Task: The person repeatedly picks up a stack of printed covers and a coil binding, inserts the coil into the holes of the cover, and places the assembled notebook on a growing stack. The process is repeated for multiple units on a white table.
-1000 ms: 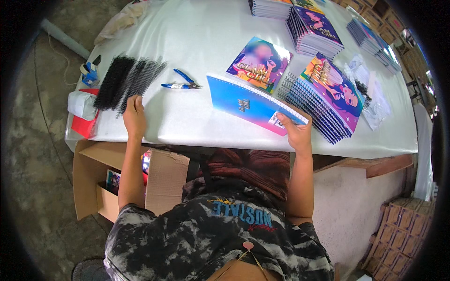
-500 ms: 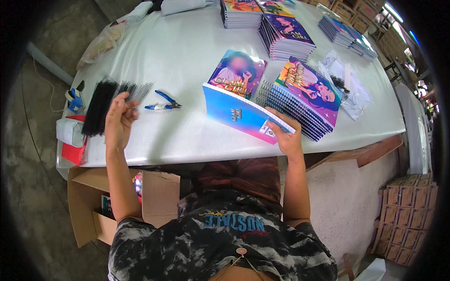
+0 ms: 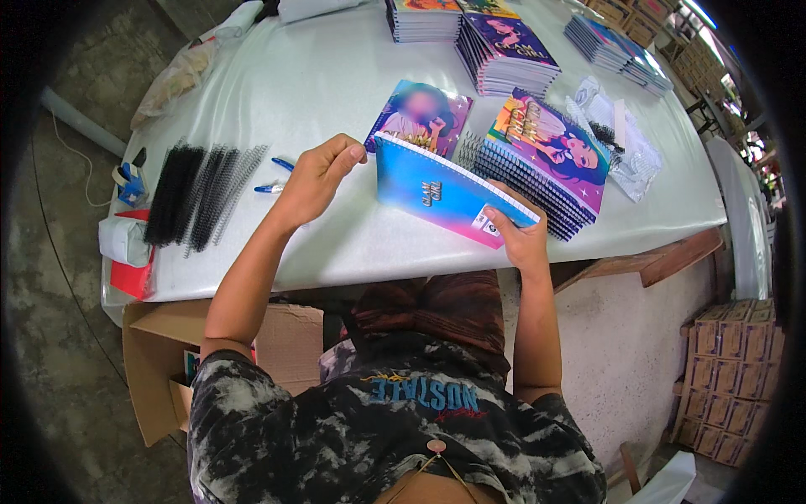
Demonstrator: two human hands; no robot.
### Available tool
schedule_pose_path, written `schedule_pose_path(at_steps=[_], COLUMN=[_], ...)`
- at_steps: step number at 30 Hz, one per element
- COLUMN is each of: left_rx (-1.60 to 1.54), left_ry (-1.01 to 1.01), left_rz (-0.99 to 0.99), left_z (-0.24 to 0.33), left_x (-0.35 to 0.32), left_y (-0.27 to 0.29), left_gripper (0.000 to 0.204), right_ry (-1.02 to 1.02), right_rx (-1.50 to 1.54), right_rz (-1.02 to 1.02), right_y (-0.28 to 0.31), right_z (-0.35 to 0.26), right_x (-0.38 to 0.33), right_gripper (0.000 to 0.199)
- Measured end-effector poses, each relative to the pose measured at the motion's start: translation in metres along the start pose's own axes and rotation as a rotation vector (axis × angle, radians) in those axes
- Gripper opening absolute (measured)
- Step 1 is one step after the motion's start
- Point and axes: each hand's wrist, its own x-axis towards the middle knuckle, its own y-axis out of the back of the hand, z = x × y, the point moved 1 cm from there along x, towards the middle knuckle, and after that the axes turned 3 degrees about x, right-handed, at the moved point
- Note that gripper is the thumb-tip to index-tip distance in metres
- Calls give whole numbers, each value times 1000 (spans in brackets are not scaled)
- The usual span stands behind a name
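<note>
My right hand (image 3: 525, 233) grips the right end of a blue-and-pink notebook (image 3: 445, 193), tilted up above the table with its punched edge uppermost. The thumb presses the cover and the other fingers go behind. At the notebook's upper left corner, my left hand (image 3: 317, 181) is closed in a pinch; whatever its fingertips hold cannot be made out. Black spiral binding coils (image 3: 197, 193) lie in a row on the left. Blue-handled cutters (image 3: 270, 188) are partly hidden behind my left hand. Behind the held notebook lies another one with an illustrated cover (image 3: 420, 118).
Right of the held notebook stands a stack of coil-bound notebooks (image 3: 550, 160), beside crumpled clear plastic (image 3: 625, 164). More notebook stacks (image 3: 508, 59) are farther back. A blue tape dispenser (image 3: 130, 182) sits at the left edge, and an open cardboard box (image 3: 285, 349) is below the table.
My left hand has moved right from the coils to the notebook's left corner, its fingers now pinched. My right hand still holds the notebook, which has shifted slightly.
</note>
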Motion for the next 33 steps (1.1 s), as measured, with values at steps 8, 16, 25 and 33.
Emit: schedule_pose_path(at_steps=[8,16,25,33], left_rx=[-190,-256,679,876], left_ry=[185,175,-252,-366], left_rz=[-173,-241,-284,-229], left_z=[-2,5,60,81], left_x=[9,35,35,23], left_y=[10,28,26,15], left_gripper=[42,24,33,25], right_ry=[53,72,4,166], right_rx=[-28,-35,-109,-174], right_rz=[-79,-101,-58,-131], right_y=[2,7,4,-2], right_z=[-1,-4,-3,-1], right_x=[1,1,-14,-16], right_gripper=[26,26,26,34])
